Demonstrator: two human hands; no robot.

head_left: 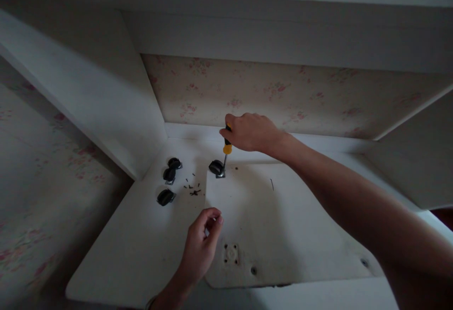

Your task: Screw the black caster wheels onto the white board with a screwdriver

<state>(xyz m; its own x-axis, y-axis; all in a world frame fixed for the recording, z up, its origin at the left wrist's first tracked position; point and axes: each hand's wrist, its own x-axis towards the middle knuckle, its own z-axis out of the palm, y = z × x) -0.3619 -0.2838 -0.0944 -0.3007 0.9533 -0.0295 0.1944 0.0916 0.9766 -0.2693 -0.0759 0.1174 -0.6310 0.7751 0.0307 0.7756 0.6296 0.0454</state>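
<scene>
My right hand (250,132) is closed around a screwdriver with a yellow and black handle (227,147), held upright. Its tip sits at the metal plate of a black caster wheel (216,167) at the far left corner of a white board (283,225). My left hand (202,246) hovers near the board's left edge, thumb and fingers pinched together; whatever they hold is too small to make out. A scatter of small dark screws (193,189) lies just left of the board.
Three more black caster wheels (169,174) lie on the white shelf surface (134,248) to the left. A lone screw (272,184) rests on the board. A screw-hole pattern (231,254) marks the board's near corner. White side panels and floral backing enclose the space.
</scene>
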